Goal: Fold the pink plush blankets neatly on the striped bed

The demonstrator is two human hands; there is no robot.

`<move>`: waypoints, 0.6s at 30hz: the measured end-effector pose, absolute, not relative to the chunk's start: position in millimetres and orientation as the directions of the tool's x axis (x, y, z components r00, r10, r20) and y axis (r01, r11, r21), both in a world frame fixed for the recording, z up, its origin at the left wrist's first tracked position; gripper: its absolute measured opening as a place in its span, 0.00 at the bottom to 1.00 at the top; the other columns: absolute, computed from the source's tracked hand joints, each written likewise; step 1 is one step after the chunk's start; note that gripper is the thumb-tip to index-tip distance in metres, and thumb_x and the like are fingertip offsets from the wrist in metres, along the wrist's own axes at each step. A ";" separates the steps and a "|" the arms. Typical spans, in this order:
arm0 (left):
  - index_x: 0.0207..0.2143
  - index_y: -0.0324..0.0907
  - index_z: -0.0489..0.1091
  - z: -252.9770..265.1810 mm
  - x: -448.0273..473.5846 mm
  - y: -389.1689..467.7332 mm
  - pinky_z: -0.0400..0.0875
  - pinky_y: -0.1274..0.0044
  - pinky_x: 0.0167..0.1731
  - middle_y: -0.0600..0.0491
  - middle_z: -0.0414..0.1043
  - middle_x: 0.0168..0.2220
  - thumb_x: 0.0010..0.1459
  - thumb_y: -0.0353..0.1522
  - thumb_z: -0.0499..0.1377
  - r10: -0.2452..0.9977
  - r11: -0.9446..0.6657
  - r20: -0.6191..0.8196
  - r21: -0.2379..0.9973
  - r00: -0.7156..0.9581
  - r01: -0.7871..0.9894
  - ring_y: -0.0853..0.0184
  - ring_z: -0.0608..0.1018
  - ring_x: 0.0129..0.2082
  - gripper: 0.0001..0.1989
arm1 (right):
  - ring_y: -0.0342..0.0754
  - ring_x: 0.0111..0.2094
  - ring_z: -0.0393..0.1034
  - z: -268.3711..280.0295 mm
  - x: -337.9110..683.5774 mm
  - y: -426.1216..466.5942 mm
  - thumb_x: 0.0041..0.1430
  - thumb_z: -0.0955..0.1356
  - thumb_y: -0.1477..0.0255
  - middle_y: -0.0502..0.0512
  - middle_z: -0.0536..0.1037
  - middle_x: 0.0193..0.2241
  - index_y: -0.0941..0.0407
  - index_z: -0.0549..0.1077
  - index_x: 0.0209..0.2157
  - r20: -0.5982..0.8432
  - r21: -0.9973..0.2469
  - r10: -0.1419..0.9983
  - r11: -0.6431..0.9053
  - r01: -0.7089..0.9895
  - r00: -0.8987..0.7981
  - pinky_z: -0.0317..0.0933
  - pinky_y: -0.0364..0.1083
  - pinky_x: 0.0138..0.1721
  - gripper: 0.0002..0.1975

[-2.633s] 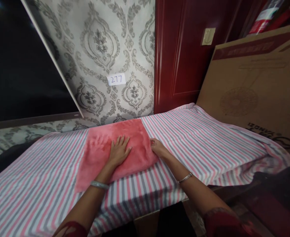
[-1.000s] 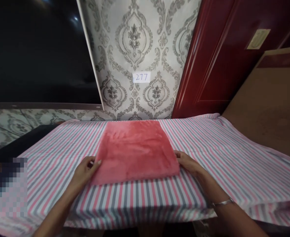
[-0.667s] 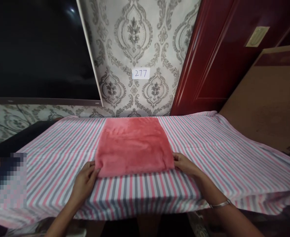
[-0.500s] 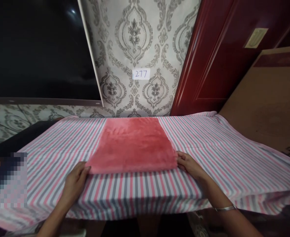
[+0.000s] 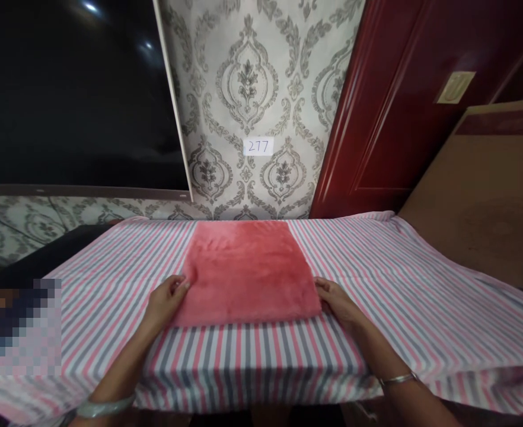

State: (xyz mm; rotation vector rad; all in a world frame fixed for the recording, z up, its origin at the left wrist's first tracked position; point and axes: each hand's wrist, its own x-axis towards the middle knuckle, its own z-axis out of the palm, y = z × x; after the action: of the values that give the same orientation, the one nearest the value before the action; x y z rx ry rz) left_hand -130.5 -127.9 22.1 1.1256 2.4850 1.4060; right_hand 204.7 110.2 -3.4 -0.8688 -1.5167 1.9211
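Observation:
A pink-red plush cloth (image 5: 248, 276) lies flat in a rough rectangle on the striped table cover (image 5: 257, 350). At its left edge, my left hand (image 5: 166, 301) pinches the pile between thumb and fingers, and a small dent shows in the cloth there. Opposite, my right hand (image 5: 338, 302) has its fingers closed at the right edge, near the front corner; the fingertips are partly hidden by the cloth. The front edge of the cloth lies a little back from the table's front edge.
A large dark screen (image 5: 75, 101) hangs at the upper left. A paper label (image 5: 258, 146) marked 277 is on the patterned wall. To the right stand a dark red door (image 5: 386, 118) and a large cardboard box (image 5: 488, 196). A pixelated patch covers the left edge.
My left hand has moved from the front left corner back along the left edge of the cloth. My right hand stays at the right edge. The view has tilted up slightly.

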 end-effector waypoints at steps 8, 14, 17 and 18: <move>0.36 0.43 0.70 9.5 -144.4 -129.7 0.73 0.68 0.31 0.50 0.76 0.28 0.50 0.51 0.51 0.539 0.490 0.287 0.659 -0.792 0.571 0.56 0.78 0.29 0.23 | 0.46 0.23 0.66 -26.0 211.8 128.3 0.47 0.70 0.56 0.50 0.73 0.23 0.54 0.72 0.31 0.051 -0.987 0.904 0.110 0.114 -0.425 0.60 0.45 0.27 0.16; 0.60 0.35 0.64 51.6 -114.6 -81.6 0.57 0.58 0.63 0.37 0.63 0.64 0.62 0.43 0.47 0.714 0.352 0.581 0.185 -0.391 0.918 0.49 0.62 0.66 0.30 | 0.58 0.61 0.62 22.1 156.1 118.2 0.63 0.61 0.60 0.62 0.70 0.60 0.56 0.69 0.59 0.573 -0.580 0.652 0.750 0.316 -0.497 0.55 0.58 0.60 0.27; 0.67 0.42 0.58 49.7 -97.2 -51.3 0.46 0.53 0.66 0.43 0.50 0.70 0.64 0.43 0.50 0.839 0.376 0.403 0.055 -0.365 0.925 0.48 0.50 0.71 0.31 | 0.61 0.70 0.43 28.6 123.8 104.8 0.65 0.61 0.59 0.58 0.56 0.69 0.52 0.61 0.66 0.474 -0.351 0.588 0.809 0.472 -0.655 0.40 0.63 0.66 0.30; 0.67 0.44 0.57 44.1 -94.4 -45.4 0.45 0.51 0.66 0.44 0.48 0.71 0.64 0.43 0.50 0.856 0.408 0.332 0.037 -0.396 0.912 0.47 0.49 0.71 0.31 | 0.62 0.71 0.40 24.7 117.8 101.8 0.66 0.61 0.58 0.57 0.54 0.70 0.50 0.60 0.67 0.409 -0.303 0.604 0.797 0.522 -0.684 0.38 0.64 0.66 0.30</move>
State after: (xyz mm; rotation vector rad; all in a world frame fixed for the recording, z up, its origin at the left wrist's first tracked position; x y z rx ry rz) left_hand -94.4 -45.4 44.1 1.8323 2.8462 0.3676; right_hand 117.8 101.8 24.7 -0.8383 -2.4877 0.2210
